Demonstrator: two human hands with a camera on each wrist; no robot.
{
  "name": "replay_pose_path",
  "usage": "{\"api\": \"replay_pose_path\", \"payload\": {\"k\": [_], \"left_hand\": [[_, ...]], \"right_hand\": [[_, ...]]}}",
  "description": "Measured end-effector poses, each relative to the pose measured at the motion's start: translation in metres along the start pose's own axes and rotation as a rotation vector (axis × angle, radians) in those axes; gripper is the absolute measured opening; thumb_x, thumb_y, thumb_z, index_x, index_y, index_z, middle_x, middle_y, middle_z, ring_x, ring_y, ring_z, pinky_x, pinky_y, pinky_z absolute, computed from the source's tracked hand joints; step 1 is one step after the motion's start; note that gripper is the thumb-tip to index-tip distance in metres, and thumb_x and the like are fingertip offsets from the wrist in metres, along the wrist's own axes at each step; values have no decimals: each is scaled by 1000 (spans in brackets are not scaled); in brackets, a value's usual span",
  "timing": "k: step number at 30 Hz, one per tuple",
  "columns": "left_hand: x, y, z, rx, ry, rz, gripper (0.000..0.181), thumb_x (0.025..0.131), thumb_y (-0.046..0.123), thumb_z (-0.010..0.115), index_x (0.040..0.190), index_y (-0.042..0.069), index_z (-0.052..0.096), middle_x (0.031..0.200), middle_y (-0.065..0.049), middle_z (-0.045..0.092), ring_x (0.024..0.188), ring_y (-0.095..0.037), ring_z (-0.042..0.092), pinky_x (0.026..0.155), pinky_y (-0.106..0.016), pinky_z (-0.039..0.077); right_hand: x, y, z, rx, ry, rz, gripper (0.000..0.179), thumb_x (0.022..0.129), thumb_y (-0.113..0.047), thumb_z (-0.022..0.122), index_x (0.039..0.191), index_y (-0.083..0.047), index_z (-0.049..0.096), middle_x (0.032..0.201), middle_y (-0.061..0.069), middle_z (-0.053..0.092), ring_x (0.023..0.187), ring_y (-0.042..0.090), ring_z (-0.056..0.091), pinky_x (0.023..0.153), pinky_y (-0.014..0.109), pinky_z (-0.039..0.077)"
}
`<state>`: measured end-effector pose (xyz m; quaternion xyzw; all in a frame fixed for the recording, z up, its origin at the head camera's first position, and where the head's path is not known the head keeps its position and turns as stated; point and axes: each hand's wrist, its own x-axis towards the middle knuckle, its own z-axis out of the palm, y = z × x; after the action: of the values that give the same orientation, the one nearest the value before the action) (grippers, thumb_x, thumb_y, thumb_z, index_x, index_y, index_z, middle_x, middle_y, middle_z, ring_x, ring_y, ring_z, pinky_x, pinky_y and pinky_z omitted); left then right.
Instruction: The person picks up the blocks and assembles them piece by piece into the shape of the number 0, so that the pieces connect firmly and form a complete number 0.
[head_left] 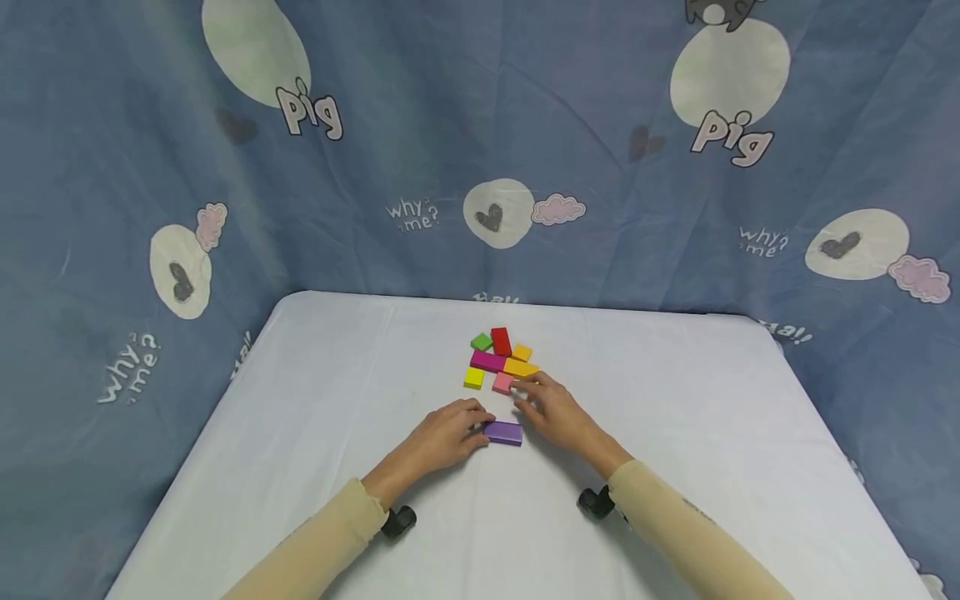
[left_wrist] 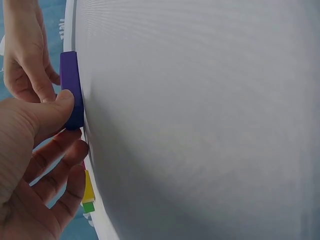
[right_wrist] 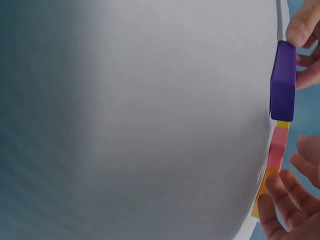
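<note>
A long purple block [head_left: 504,433] lies on the white table, nearest the person. My left hand [head_left: 447,435] pinches its left end, the thumb [left_wrist: 62,102] on the near side in the left wrist view. To the right, my right hand [head_left: 558,414] hovers with loosely bent fingers and grips nothing. Its fingertips [right_wrist: 274,182] are close by the pink block [head_left: 503,383] and the long orange block [head_left: 521,368]. Beyond these lie a magenta block [head_left: 487,361], a red block [head_left: 501,342], and a small yellow block [head_left: 473,378].
At the back of the group sit a green block [head_left: 482,342] and a small orange block [head_left: 522,352]. The white-covered table [head_left: 360,375] reaches back to a blue printed curtain [head_left: 375,200]. Dark wrist cameras hang under both sleeves [head_left: 675,525].
</note>
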<state>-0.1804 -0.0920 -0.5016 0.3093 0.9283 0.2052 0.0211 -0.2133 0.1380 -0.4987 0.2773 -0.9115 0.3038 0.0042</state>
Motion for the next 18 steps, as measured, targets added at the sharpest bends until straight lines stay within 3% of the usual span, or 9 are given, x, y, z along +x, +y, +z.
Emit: {"api": "replay_pose_path", "payload": {"k": [10,18], "left_hand": [[-2,-2,1,-13,1,14,32,90,25,72,119,11,70,110,3,63,99,-12,58,89,-33,50],[-4,-3,-3,-45,-23,38,32,90,25,72,119,11,70,108,3,63,98,-13,58,89,-34,49]], "right_hand": [[10,1,1,-56,-40,20,41,96,-21,64,134,-7,59,134,10,53,126,27,50,106,44,38],[16,-1,2,-120,-60,27,43,96,-24,63,137,-9,57,134,9,53,127,25,49,106,42,38]]}}
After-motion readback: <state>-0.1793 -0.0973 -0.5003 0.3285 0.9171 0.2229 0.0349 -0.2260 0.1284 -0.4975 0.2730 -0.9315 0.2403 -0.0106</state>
